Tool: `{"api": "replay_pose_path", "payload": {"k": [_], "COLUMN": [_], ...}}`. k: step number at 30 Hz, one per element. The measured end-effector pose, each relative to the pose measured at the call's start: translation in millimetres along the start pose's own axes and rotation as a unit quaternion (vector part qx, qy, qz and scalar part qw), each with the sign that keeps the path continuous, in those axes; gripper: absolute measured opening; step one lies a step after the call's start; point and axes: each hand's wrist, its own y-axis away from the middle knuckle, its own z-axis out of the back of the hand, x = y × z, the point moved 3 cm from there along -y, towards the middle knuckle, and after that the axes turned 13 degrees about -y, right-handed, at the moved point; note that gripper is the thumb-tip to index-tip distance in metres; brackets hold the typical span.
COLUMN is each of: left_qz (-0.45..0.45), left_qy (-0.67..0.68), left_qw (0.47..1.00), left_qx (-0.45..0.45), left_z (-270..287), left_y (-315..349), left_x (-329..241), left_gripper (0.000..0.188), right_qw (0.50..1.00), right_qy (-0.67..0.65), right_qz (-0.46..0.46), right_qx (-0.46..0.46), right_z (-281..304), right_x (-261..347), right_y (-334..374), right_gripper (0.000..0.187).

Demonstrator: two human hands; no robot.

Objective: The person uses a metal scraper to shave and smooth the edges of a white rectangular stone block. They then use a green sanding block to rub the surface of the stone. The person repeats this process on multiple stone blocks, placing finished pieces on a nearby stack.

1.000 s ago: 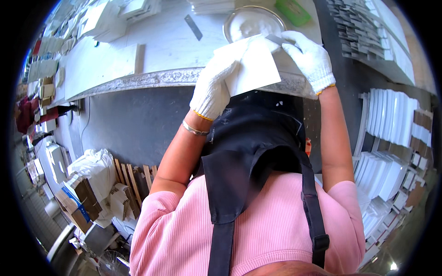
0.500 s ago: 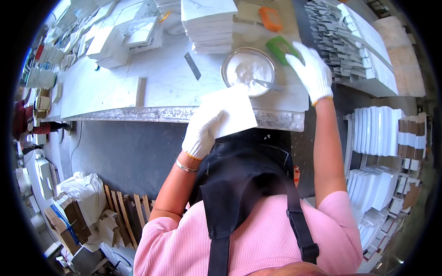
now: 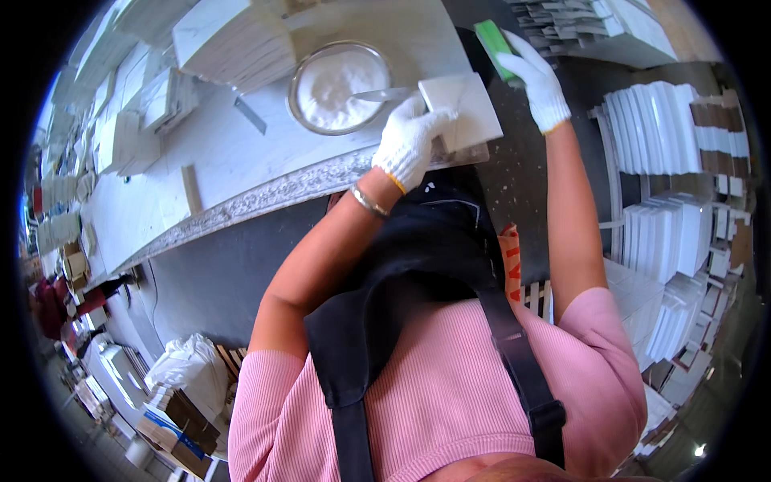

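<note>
My left hand (image 3: 411, 143), in a white knit glove, grips a square white tile (image 3: 474, 112) by its left side, just above the table's front right corner. My gloved right hand (image 3: 536, 87) is closed around a green rectangular block (image 3: 493, 50), which looks like a sponge or scrubbing pad. This block is held out beyond the table's right edge. Left of the tile stands a round metal bowl (image 3: 294, 98) of white paste. A flat metal blade (image 3: 381, 95) rests in the paste and reaches over the rim toward my left hand.
The marble-topped table (image 3: 225, 149) has a rough front edge. A tall stack of white tiles (image 3: 233, 40) stands behind the bowl, and a flat metal strip (image 3: 250, 115) lies left of it. On the right are racks of white slabs (image 3: 654, 128). A white bag (image 3: 189, 365) is at lower left.
My right hand has picked the green block up off the table and moved it past the edge. My left hand has carried the tile rightward. The view has shifted to the right.
</note>
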Motion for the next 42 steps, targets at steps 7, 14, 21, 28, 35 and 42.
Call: {"api": "replay_pose_path", "payload": {"k": [7, 14, 21, 28, 35, 42], "left_qz": [-0.067, -0.037, -0.22, -0.302, -0.342, -0.33], "left_qy": [-0.317, -0.632, -0.683, -0.704, -0.683, -0.681], "left_qw": [0.943, 0.766, 0.686, 0.634, 0.637, 0.645], "left_qx": [-0.071, -0.108, -0.121, -0.102, -0.107, -0.108], "left_z": [-10, -16, -29, -23, -23, -20], "left_y": [-42, -8, 10, -41, -44, -44], "left_x": [-11, -29, -22, -12, -14, -11], "left_gripper": [0.061, 0.09, 0.076, 0.085, 0.082, 0.082], "right_qw": [0.95, 0.94, 0.951, 0.986, 0.99, 0.993], "right_qy": [-0.282, -0.317, -0.297, -0.161, -0.125, 0.069], "right_qz": [-0.126, -0.12, -0.081, -0.033, -0.058, 0.09], "right_qx": [-0.048, -0.042, -0.036, 0.008, 0.005, 0.017], "right_z": [28, 12, 16, 8, 1, -2], "right_x": [-38, -43, -34, -8, -30, -10], "right_y": [81, 88, 79, 73, 55, 70], "right_gripper": [0.062, 0.063, 0.063, 0.062, 0.06, 0.058]}}
